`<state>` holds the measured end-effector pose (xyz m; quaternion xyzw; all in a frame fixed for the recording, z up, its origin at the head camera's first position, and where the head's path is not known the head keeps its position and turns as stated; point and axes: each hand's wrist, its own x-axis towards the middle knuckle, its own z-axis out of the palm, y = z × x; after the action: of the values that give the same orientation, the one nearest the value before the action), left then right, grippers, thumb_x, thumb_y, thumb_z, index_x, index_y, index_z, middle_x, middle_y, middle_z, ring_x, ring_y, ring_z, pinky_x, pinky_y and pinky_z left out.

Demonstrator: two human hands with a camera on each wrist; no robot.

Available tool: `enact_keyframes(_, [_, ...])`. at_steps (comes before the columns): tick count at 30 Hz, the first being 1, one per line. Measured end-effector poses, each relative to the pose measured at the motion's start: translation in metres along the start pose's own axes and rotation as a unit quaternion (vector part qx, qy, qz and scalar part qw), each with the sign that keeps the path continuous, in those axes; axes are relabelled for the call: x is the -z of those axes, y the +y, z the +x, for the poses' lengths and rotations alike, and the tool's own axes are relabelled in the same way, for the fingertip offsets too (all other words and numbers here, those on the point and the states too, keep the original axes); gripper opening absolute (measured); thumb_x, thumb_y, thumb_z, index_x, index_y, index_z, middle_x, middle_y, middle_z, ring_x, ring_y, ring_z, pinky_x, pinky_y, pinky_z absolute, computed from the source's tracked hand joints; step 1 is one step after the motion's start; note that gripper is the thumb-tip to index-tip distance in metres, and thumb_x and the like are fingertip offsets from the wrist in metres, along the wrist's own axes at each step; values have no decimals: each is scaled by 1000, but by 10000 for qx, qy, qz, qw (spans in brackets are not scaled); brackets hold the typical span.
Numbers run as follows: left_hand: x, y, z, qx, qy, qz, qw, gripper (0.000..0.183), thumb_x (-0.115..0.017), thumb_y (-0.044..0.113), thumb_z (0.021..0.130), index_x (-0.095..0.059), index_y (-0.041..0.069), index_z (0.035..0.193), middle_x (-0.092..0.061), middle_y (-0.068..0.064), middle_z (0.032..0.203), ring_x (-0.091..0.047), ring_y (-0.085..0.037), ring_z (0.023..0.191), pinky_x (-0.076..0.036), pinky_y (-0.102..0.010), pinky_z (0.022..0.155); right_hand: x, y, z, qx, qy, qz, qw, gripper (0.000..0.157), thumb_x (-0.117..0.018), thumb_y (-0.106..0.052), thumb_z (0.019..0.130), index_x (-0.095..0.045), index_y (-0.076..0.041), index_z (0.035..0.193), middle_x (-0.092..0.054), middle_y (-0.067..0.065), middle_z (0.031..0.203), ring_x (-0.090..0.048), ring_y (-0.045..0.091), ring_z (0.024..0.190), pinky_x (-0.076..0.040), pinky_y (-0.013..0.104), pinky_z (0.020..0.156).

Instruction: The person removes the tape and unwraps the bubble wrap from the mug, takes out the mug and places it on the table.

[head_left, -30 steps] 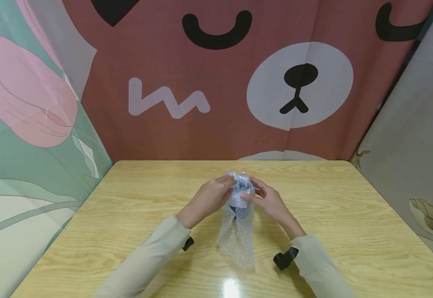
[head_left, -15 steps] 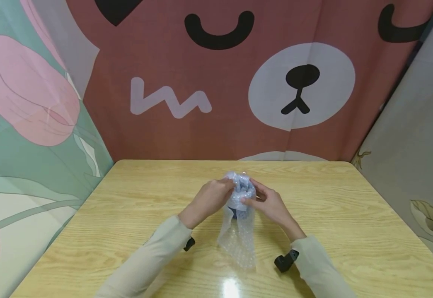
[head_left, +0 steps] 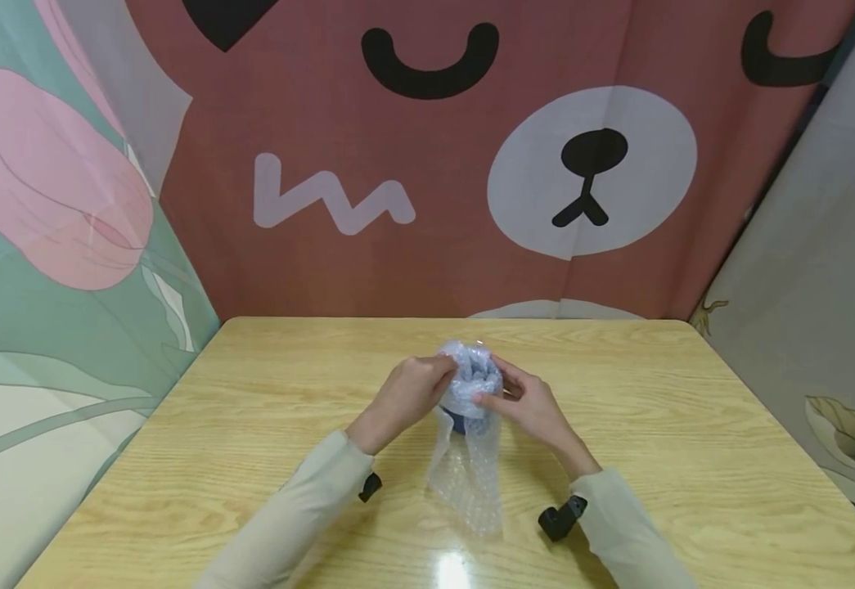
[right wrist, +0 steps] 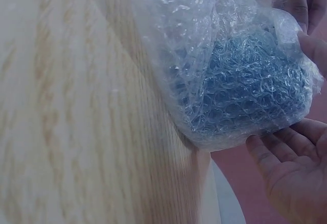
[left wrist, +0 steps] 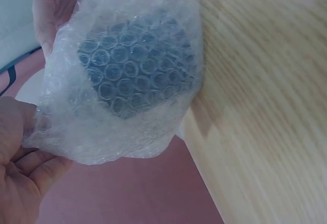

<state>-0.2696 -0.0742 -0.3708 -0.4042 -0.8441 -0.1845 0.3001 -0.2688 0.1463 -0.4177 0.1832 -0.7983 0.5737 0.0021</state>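
Observation:
A blue object [head_left: 457, 421] with a flat side stands on the table inside clear bubble wrap [head_left: 464, 483]. Its shape shows through the bubbles in both wrist views; its upper part is hidden by folds. My left hand [head_left: 416, 388] pinches the upper left edge of the wrap between thumb and fingers; in the left wrist view that hand [left wrist: 23, 157] grips the bunched plastic. My right hand [head_left: 533, 405] holds the wrapped bundle from the right, thumb on the near side and fingers behind. The right wrist view shows its fingers [right wrist: 278, 150] against the bundle.
The wooden table [head_left: 265, 393] spreads out around the bundle. A loose tail of bubble wrap hangs toward the front edge. Behind stands a red-brown cloth [head_left: 427, 270] with a bear print, and patterned cloths [head_left: 51, 327] hang at both sides.
My left hand has moved slightly left, drawing the top edge of the wrap with it. The folded top looks a little wider, and my right hand stays nearly where it was.

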Motion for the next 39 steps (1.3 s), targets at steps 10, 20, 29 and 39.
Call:
enact_keyframes(10, [-5, -3, -4, -37, 455, -132, 9989, 5, -68, -3, 88, -69, -1, 92, -70, -11, 81, -68, -18, 68, -54, -27, 59, 1, -11, -3, -23, -93, 79, 9999, 75, -73, -22, 89, -34, -4, 150, -33, 20, 150, -40, 38, 130, -42, 45, 99])
enact_keyframes(20, [-7, -5, -5, -82, 851, -298, 9959, 5, -69, -4, 86, -68, -2, 90, -71, -11, 82, -69, -20, 71, -55, -28, 61, 0, -40, -11, -57, -91, -13, 9999, 71, -72, -18, 90, -35, 4, 147, -34, 24, 148, -41, 40, 130, -39, 48, 100])
enact_keyframes(29, [-8, -8, -5, -27, 1258, -323, 9915, 6, -70, -2, 86, -70, -4, 92, -71, -13, 83, -70, -22, 73, -56, -29, 63, 0, -36, -11, -44, -62, -9, 10000, 72, -73, -17, 89, -35, 3, 147, -33, 24, 149, -40, 40, 130, -39, 48, 100])
enact_keyframes(39, [-8, -13, -6, 323, 1438, -700, 9866, 6, -68, -2, 88, -71, -4, 93, -72, -14, 88, -70, -19, 77, -56, -26, 66, 0, -37, -11, -77, -24, -19, 10000, 72, -73, -15, 89, -35, 3, 147, -33, 24, 149, -40, 41, 130, -39, 48, 100])
